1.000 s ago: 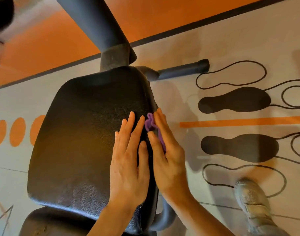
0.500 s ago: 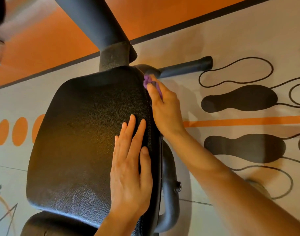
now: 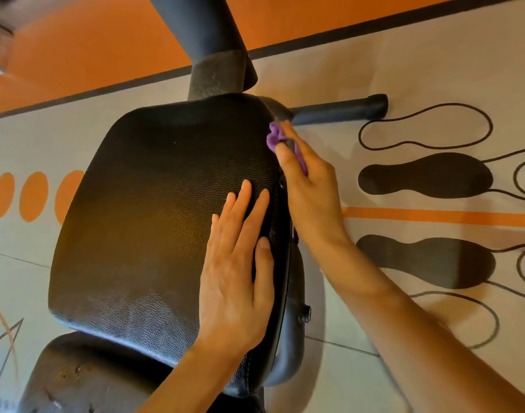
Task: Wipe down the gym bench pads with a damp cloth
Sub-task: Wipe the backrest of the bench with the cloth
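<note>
A gym: padded black bench [image 3: 154, 222] on a floor [image 3: 404, 84] printed with footprint markings [image 3: 425, 174].

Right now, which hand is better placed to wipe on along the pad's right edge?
Right. The right hand grips the purple cloth against the right edge of the bench pad, near its far corner. The left hand lies flat on top, without a cloth.

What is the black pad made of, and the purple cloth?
The pad looks like black vinyl or faux leather: pebbled grain with a soft sheen and a stitched side seam. The cloth looks like soft fuzzy fabric, maybe microfiber: it is matte and bunches into folds.
</note>
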